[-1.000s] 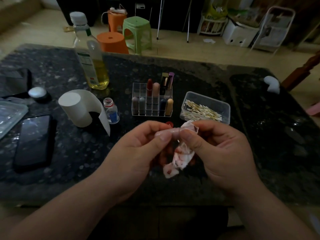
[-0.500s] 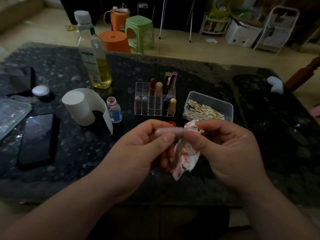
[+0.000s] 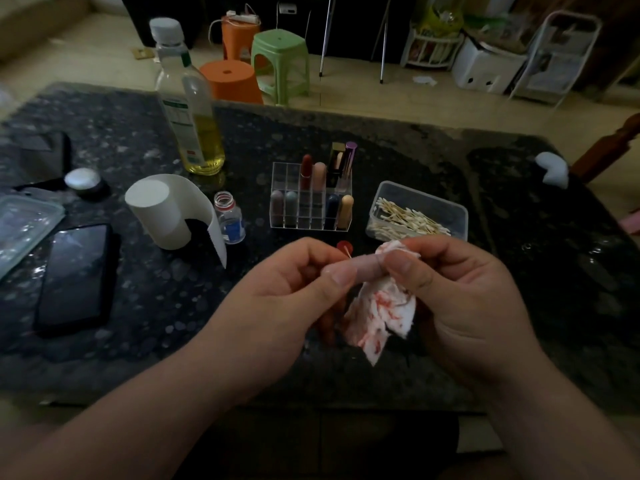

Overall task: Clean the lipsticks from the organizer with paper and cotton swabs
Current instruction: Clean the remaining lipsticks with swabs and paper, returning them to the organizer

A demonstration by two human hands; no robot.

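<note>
Paper (image 3: 381, 310) has slid rightward along the pink lipstick (image 3: 367, 268), baring more barrel between the grips: left hand (image 3: 284, 292) pinches one end, right hand (image 3: 460, 299) pinches stained paper round the other, organizer (image 3: 311, 216) beyond them; wiping likely unfinished.

White paper (image 3: 381, 310) w/ red smears (speckled black table (image 3: 519, 271)).

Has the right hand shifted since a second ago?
Yes: the right hand, pinching the paper, slid slightly right, judged against the cotton swab box.
</note>
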